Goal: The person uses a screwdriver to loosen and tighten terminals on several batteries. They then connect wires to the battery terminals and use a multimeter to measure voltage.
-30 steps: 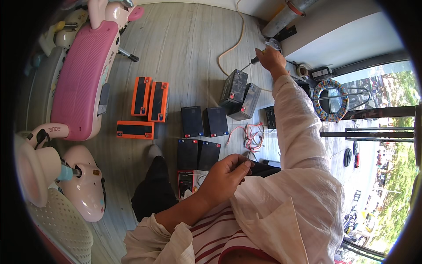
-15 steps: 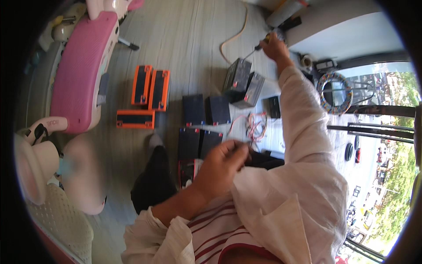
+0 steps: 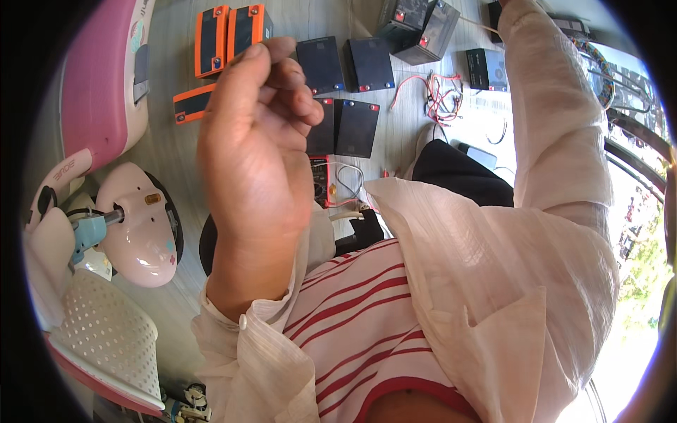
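My left hand (image 3: 261, 141) is raised in the middle left with its palm in view. Its fingers are loosely bent, and nothing shows between them. Behind its fingertips stand orange-and-black batteries (image 3: 211, 42). Just right of it are black batteries (image 3: 358, 127) with red and blue terminals, and a red-edged meter (image 3: 320, 176) with thin leads is partly hidden by my wrist. My right arm reaches out past the top edge at the right, so the right hand is cut off. Two grey batteries (image 3: 428, 32) lean together left of that arm.
Red and white wires (image 3: 443, 97) lie tangled on the floor near a small black box (image 3: 486, 69). My bent knee (image 3: 451, 173) is close by. A pink-and-white ride-on vehicle (image 3: 99, 77) takes up the left side. A bright window (image 3: 642, 282) is at the right.
The view has tipped down, so the batteries sit higher. My left hand has risen up and left, its fingers loosened. My right hand, earlier holding a screwdriver at a grey battery, has left view.
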The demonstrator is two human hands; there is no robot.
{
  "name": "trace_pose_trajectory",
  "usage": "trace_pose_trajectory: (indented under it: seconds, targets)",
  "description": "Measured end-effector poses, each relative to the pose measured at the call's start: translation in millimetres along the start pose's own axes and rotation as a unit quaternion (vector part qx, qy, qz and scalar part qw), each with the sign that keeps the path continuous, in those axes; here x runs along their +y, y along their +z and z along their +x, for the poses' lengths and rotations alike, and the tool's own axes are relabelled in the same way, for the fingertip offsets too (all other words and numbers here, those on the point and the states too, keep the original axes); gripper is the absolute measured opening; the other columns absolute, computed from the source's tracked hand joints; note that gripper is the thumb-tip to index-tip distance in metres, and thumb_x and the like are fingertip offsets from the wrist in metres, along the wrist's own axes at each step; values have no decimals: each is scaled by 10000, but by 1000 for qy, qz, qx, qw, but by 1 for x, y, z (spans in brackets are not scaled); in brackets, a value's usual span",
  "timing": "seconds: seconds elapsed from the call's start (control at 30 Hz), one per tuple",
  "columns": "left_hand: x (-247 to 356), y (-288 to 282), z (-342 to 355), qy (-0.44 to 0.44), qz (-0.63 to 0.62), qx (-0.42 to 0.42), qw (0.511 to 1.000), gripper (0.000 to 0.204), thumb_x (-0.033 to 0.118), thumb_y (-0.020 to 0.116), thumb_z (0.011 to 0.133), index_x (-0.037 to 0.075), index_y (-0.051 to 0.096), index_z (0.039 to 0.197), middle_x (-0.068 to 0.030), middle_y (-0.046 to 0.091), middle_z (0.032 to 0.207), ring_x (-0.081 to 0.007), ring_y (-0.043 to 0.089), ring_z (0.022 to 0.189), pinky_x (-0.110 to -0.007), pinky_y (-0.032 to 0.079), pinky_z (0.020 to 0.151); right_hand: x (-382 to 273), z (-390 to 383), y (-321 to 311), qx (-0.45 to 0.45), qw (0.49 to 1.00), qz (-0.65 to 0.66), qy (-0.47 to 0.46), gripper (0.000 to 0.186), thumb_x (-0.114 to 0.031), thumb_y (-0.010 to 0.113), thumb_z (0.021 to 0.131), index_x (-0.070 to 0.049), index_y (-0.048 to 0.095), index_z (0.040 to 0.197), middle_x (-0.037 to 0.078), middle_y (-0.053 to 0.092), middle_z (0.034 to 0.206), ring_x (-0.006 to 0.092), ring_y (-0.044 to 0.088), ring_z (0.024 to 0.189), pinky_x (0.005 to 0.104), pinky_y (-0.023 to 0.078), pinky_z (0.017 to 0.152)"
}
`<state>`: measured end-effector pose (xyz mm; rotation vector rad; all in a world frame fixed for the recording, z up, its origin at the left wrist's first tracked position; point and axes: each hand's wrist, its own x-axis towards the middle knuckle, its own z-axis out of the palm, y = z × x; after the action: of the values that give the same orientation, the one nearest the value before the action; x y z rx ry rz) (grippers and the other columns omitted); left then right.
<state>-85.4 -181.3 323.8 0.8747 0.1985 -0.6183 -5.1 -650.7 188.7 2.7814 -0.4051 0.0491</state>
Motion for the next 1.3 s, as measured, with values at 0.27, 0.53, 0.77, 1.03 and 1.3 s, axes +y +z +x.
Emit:
trace_pose_trajectory:
  seconds: [0.27, 0.53, 0.77, 1.03, 1.3]
  targets:
    - [-5, 2, 0, -13, -25, 5, 1000, 256, 197, 528, 975, -24, 555, 1102, -29, 520, 847, -131, 458, 720, -294, 393, 681, 3, -5, -15, -106, 968, 140, 177, 595, -568, 527, 902, -18, 708, 1038, 202, 715, 971, 349, 688, 935, 453, 536, 840]
    - [-10, 3, -7, -37, -26, -5, 999, 242, 193, 520, 984, -16, 542, 1104, -32, 516, 851, -131, 457, 712, -292, 393, 672, -11, -33, -35, -59, 960, 155, 225, 615, -593, 561, 886, -10, 716, 1005, 206, 699, 1054, 343, 668, 1006, 466, 518, 859]
    - [-13, -1, -24, -43, -13, 20, 999, 255, 239, 556, 969, 7, 589, 1070, -25, 522, 809, -116, 466, 702, -280, 388, 654, -28, -47, -66, -168, 905, 296, 257, 580, -536, 597, 872, 29, 729, 883, 251, 693, 1042, 357, 672, 1013, 478, 523, 858]
    - [-12, -1, -35, -15, 9, 28, 999, 182, 218, 532, 988, 43, 548, 1032, -4, 478, 815, -113, 430, 698, -278, 362, 648, -43, -60, -63, 0, 948, 207, 242, 442, -519, 621, 841, -113, 759, 949, 214, 695, 1039, 394, 661, 995, 486, 519, 858]
    - [-3, -9, -32, 21, -10, 34, 999, 235, 232, 580, 941, 8, 609, 1005, -10, 526, 779, -100, 478, 689, -269, 391, 658, -33, -122, -65, 40, 793, 500, 346, 462, -532, 600, 892, -106, 717, 1025, 161, 735, 961, 312, 716, 883, 474, 543, 777]
